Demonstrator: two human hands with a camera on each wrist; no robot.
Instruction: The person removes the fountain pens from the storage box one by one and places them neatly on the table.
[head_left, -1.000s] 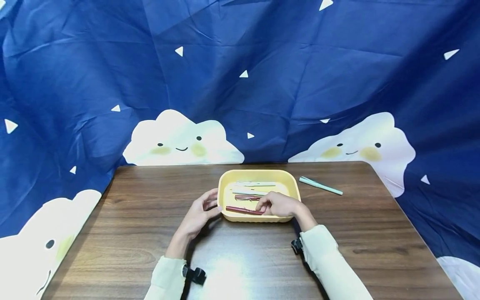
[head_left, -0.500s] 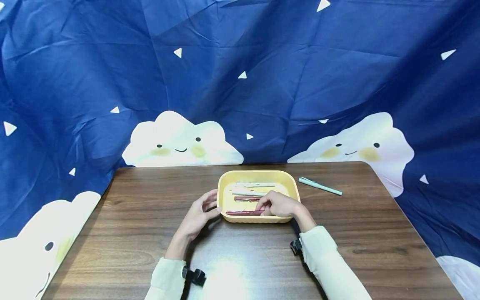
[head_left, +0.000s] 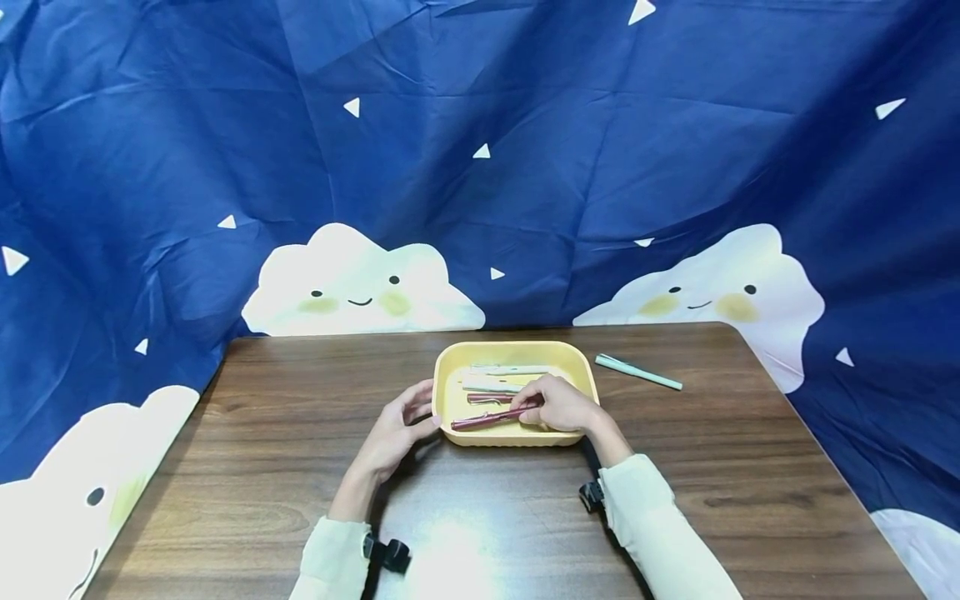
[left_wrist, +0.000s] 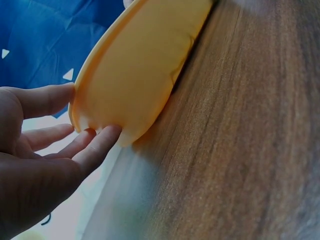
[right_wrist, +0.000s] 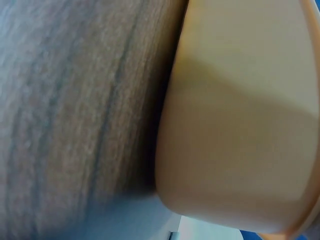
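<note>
White glare marks the table (head_left: pixel 487 492); both wrist views are dimmer, softer.

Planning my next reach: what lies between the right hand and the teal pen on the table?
The right rim of the yellow tray, then bare tabletop, in the head view.

Head view, lower center: right hand (head_left: pixel 561 407) covers the right end of the lower dark red pen (head_left: pixel 483 420); the bottom edge crops both sleeves (head_left: pixel 667 525). Left wrist view: left edge crops the left hand (left_wrist: pixel 42 177). Right wrist view: upper edge crops the tray (right_wrist: pixel 235 130).
</note>
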